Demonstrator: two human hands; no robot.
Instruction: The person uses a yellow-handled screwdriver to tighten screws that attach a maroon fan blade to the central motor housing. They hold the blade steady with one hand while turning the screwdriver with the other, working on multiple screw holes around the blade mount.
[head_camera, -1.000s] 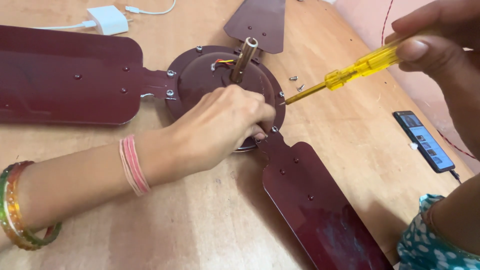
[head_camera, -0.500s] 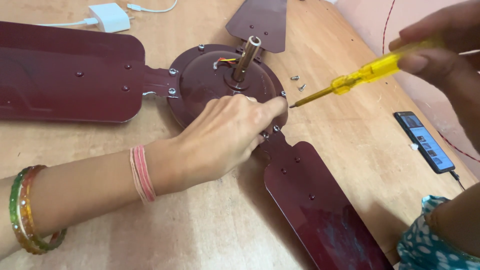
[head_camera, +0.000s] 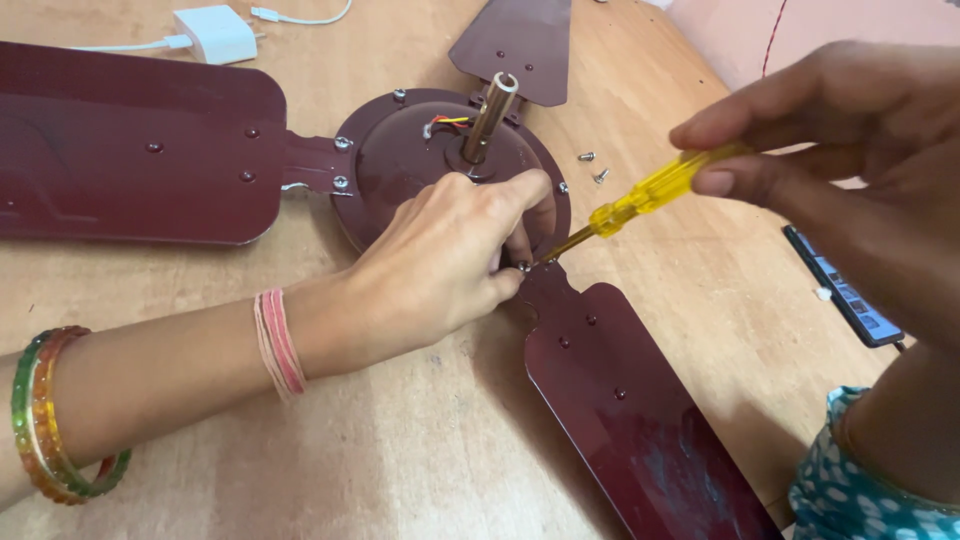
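Pinching a screw at the fan hub

My left hand (head_camera: 440, 255) curls closed, fingertips (head_camera: 510, 272) pinched on a small screw (head_camera: 522, 266) at the hub's five o'clock edge. My right hand (head_camera: 840, 150) grips the yellow screwdriver (head_camera: 640, 200) between thumb and fingers, its tip touching that screw. Both meet on the maroon ceiling fan (head_camera: 420, 150) (lying flat on the wooden table (head_camera: 420, 460)). Two loose screws (head_camera: 594, 166) lie at three o'clock of the hub; a phone (head_camera: 845, 295) sits farther right, a white charger (head_camera: 215, 35) at eleven o'clock.

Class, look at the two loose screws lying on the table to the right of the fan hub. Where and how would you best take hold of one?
Pinch one loose screw by its shank from above, with thumb and fingertip. It lies flat on the bare table, apart from the other screw and clear of the fan hub, so fingers can likely close on either side. It is too small for a wider grip.
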